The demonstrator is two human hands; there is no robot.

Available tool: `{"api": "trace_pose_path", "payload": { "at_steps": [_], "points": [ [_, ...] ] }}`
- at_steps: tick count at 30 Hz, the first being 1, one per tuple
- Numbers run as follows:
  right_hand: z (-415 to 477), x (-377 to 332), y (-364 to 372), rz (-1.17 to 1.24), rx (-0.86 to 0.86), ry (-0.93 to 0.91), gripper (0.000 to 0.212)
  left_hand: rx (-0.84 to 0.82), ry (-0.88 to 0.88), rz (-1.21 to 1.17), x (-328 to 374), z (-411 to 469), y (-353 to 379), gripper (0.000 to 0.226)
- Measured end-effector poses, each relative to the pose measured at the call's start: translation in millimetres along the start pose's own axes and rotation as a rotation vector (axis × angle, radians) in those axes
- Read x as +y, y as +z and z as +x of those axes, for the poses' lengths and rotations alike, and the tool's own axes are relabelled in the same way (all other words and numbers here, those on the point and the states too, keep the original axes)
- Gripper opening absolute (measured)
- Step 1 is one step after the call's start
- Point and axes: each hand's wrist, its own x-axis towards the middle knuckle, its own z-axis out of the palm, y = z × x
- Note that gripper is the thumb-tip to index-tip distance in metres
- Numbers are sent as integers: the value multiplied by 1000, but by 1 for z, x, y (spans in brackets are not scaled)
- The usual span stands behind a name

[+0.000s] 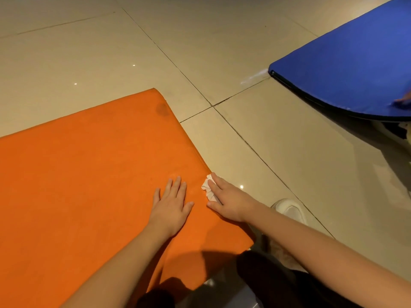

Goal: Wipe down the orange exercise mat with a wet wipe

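Note:
The orange exercise mat lies flat on the tiled floor and fills the lower left of the view. A dark smudge marks its far right corner. My left hand rests palm down on the mat near its right edge, fingers straight and spread. Just to the right, my right hand presses a crumpled white wet wipe onto the mat's right edge with flat fingers. Most of the wipe is hidden under that hand.
A blue mat lies on the floor at the upper right, with another person's fingers on its near edge. A white shoe stands right of my right wrist. My dark-clothed knees are at the bottom. Beige tiles surround both mats.

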Motion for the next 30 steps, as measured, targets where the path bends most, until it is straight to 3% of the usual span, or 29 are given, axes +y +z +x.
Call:
{"api": "trace_pose_path", "payload": {
  "at_steps": [9, 18, 24, 30],
  "points": [
    [57, 1, -16, 47, 65, -42, 71, 117, -103, -42, -29, 50, -17, 63],
    [119, 2, -45, 120, 152, -161, 58, 401, -60, -66, -35, 88, -18, 57],
    [167, -6, -65, 162, 160, -163, 58, 362, -158, -100, -64, 149, -48, 71],
    [208, -12, -84, 180, 182, -189, 58, 469, -113, -33, -74, 154, -48, 58]
  ]
}}
